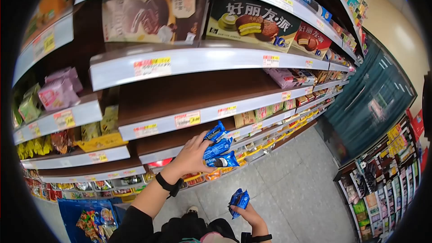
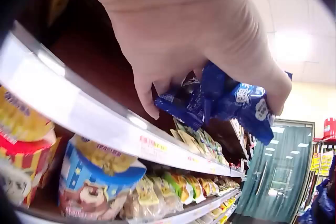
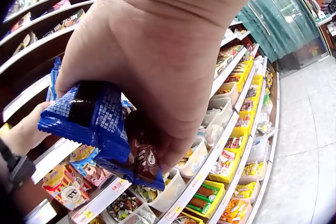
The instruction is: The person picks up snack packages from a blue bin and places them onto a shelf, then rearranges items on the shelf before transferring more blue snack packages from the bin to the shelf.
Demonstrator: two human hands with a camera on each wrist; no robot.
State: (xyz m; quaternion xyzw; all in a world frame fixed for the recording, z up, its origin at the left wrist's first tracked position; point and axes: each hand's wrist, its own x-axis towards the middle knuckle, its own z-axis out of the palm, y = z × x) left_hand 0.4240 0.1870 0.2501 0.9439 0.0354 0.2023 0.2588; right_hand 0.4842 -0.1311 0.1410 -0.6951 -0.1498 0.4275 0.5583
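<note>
"What could go wrong for us here?"

"We could drop one of the blue packets: our left hand pinches several together, and if the wrappers are slick, uneven pressure might squirt one out onto the floor. (Brushing a shelf edge could do it too.)"

"Where do they sit in our grip?"

"Bunched between thumb and fingers, out beyond the palm, in front of the shelves. Our right hand grips at least one more blue packet, lower down, its end jutting past our fingers."
</note>
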